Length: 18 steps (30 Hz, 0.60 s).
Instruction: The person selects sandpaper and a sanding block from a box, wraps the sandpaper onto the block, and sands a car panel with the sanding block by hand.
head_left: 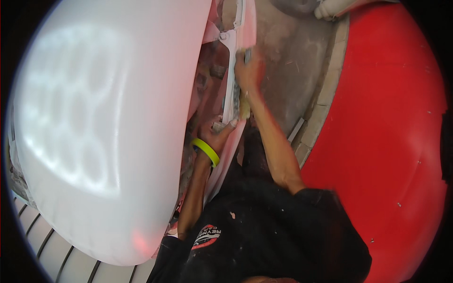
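A long white panel that looks like a car bumper [229, 101] runs in front of me, beside a large glossy white hood [155, 118]. My left hand [216, 136], with a yellow-green band [206, 152] at its wrist, reaches into the gap between them. Its fingers are curled at the bumper's inner edge, the thumb lying toward the top. Farther along, my right hand [250, 73] is closed against the bumper, slightly blurred. A small greyish piece shows at its fingers, too unclear to name. Between the hands, a yellowish patch [244, 108] sits on the bumper's outer side.
Dark inner parts [207, 78] show in the gap. To the right, a dusty grey floor [295, 61] meets a row of pale blocks [325, 89] and a large red surface [377, 127]. A pale shoe-like shape [332, 8] is at the top. Grey ribbed panels [80, 262] lie lower left.
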{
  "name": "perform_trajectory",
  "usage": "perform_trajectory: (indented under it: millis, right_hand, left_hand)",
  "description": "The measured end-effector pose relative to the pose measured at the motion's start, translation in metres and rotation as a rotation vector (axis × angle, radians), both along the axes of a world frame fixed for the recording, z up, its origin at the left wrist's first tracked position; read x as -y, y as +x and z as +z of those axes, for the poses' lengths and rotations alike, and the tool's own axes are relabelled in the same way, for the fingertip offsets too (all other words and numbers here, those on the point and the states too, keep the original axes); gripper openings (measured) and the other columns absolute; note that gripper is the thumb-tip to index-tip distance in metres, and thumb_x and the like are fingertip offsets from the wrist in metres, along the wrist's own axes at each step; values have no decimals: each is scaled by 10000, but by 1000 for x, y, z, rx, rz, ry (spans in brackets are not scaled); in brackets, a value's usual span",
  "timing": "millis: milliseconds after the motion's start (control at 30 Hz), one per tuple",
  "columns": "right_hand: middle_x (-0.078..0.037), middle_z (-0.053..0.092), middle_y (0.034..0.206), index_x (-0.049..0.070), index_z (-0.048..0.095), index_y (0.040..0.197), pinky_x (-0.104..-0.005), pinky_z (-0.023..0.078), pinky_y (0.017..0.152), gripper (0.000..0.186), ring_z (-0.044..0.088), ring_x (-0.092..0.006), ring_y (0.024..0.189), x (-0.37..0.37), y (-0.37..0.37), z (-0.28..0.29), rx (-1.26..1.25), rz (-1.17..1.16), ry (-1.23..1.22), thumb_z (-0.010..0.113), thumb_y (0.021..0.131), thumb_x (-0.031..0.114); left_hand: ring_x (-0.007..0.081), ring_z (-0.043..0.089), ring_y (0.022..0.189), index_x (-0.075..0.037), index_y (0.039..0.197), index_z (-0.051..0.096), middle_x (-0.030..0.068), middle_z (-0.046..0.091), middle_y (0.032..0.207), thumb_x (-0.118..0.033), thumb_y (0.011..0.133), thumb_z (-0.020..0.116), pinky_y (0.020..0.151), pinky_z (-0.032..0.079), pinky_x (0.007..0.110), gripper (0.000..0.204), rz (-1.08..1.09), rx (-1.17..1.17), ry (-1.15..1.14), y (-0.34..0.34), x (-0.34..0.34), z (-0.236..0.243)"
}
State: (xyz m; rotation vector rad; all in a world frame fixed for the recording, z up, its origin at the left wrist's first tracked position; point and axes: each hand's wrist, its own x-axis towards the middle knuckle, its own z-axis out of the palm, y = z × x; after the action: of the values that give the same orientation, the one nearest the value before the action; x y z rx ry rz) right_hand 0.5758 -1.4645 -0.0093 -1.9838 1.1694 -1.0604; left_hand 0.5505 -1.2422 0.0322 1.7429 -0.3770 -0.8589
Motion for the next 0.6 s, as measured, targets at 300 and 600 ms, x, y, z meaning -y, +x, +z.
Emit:
perform_trajectory:
  millis: [300,600]
  right_hand:
    - [-271,676,839,6,599,955,-553,507,709,206,670,-495,831,26,19,16,-69,-39,94,652,928,203]
    - [-260,708,952,0,648,980,-530,515,810,278,682,-470,927,37,29,30,-54,-25,166,701,876,252]
  left_hand:
    - [175,677,865,19,1068,733,104,743,946,-319,887,815,812,541,329,392,-55,-36,15,-3,-3,-15]
    - [178,671,915,41,1100,718,128,736,985,-339,879,824,848,535,330,452,-29,15,44,2,-2,-20]
